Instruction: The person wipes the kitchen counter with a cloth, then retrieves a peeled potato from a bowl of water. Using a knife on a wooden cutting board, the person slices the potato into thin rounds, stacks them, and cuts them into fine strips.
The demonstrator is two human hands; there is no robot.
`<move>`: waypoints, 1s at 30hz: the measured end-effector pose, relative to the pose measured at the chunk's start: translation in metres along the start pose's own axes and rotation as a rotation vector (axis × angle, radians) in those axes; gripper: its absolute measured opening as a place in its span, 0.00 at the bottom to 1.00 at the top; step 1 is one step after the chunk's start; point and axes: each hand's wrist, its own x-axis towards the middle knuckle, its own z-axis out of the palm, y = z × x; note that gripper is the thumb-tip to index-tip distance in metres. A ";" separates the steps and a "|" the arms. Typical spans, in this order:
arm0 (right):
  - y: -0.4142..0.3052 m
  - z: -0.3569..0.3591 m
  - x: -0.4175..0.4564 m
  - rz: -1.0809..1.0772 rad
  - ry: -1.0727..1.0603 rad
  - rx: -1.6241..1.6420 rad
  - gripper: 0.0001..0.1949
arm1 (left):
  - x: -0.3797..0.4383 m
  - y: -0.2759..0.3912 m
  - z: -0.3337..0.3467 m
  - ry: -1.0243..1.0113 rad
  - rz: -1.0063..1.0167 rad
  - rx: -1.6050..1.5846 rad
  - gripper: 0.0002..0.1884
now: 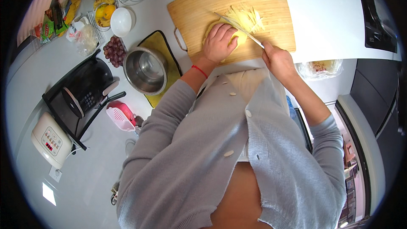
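Observation:
My left hand (219,43), with a red string at its wrist, presses down on thin pale yellow slices (243,40), which look like potato. Its fingers cover most of them. In my right hand (279,59) is the handle of a kitchen knife (243,31). The blade slants across the slices, close beside my left fingertips. Just beyond the blade, a loose heap of cut yellow strips (246,16) lies on the wooden cutting board (194,11). My grip hides the knife's handle.
Left of the board, a steel pot (145,70) rests partly on a yellow-green mat (174,79). Grapes (114,52), a white bowl (121,22) and a fruit basket (105,11) stand behind it. A black cooktop (381,35) is at far right. A metal handle (180,39) juts from the board.

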 end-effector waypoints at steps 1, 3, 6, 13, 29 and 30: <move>-0.003 -0.004 -0.002 0.000 -0.011 -0.013 0.13 | -0.002 0.000 0.000 0.010 0.004 0.019 0.14; -0.006 -0.009 -0.003 0.000 -0.029 -0.045 0.13 | 0.000 -0.001 0.001 0.035 0.015 0.056 0.13; 0.000 0.005 0.004 0.012 -0.059 -0.033 0.12 | 0.005 0.001 0.000 0.034 0.029 0.057 0.14; 0.002 0.011 0.003 0.015 0.035 0.033 0.12 | 0.002 -0.002 0.001 0.017 0.026 0.037 0.14; 0.002 0.001 0.003 -0.013 -0.005 -0.016 0.14 | 0.002 -0.004 0.002 0.009 0.006 0.048 0.15; 0.000 -0.006 -0.001 -0.017 -0.025 -0.042 0.14 | 0.001 -0.004 0.003 0.009 0.004 0.060 0.15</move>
